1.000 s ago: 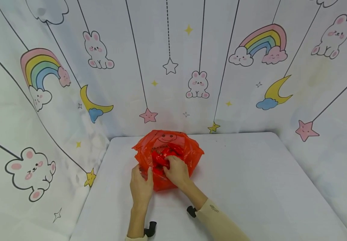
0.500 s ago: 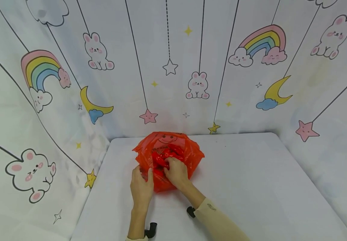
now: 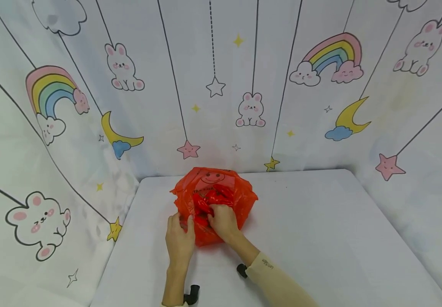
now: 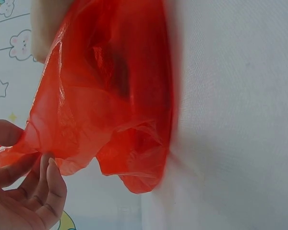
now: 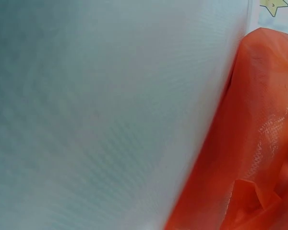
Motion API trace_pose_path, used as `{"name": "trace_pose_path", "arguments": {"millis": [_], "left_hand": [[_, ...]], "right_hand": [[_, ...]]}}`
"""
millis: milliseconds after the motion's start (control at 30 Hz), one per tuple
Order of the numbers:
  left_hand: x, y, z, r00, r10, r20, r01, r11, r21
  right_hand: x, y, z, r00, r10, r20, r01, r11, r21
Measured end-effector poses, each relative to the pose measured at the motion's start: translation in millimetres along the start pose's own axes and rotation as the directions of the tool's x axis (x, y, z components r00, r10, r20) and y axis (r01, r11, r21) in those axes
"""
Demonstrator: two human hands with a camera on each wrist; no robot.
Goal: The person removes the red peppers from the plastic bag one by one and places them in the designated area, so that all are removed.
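Observation:
A red plastic bag [image 3: 245,200] with a printed smiling face lies on the white table, its mouth facing the person. Shiny red wrapped things [image 3: 202,202] show inside the mouth. My left hand [image 3: 180,241] pinches the bag's left edge between thumb and fingers; the left wrist view shows these fingers [image 4: 50,187] on the thin plastic. My right hand [image 3: 223,221] reaches into the mouth, over the red contents. Its fingertips are hidden among them, and I cannot tell whether they hold anything. The right wrist view shows only the bag's side [image 5: 259,129] and the table.
The white table [image 3: 320,230] runs back to a white cloth backdrop [image 3: 228,59] printed with rabbits, stars and rainbows. A small black device [image 3: 193,295] sits at the left wrist and another black device [image 3: 242,270] at the right cuff.
My right hand has sunk slightly deeper into the bag's mouth, covering a little more of the red contents. The left hand keeps its place at the bag's edge.

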State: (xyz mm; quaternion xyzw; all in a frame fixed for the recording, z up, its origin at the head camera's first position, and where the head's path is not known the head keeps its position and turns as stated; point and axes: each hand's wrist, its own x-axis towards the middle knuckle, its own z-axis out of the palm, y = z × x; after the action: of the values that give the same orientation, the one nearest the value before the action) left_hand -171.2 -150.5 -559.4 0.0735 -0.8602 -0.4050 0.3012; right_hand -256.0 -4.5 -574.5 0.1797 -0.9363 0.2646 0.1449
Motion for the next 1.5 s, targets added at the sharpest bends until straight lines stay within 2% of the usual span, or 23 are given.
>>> {"name": "trace_pose_path", "arguments": {"millis": [300,667,1100,1500], "left_hand": [[-1.4,0.1,-3.7,1.000,0.009,-0.001,-0.009,1.000,0.007],[-1.3,0.1,-3.2,1.000,0.022,-0.011,-0.022,1.000,0.012],[1.6,1.1,-1.1,0.999,0.036,-0.030,-0.036,0.999,0.005],[0.7,2.6,-1.6,1.000,0.009,-0.016,-0.008,1.000,0.020]], "right_hand": [[-2.8,-0.2,2.2,1.000,-0.005,-0.022,0.005,1.000,0.027],[-7.3,-1.1,-5.3,0.998,-0.022,-0.056,0.025,0.998,0.055],[-12.5,-2.8,-13.9,0.996,0.014,-0.092,-0.009,0.999,0.051],[-15.9,-3.1,-23.0,0.994,0.024,-0.109,-0.020,0.999,0.039]]}}
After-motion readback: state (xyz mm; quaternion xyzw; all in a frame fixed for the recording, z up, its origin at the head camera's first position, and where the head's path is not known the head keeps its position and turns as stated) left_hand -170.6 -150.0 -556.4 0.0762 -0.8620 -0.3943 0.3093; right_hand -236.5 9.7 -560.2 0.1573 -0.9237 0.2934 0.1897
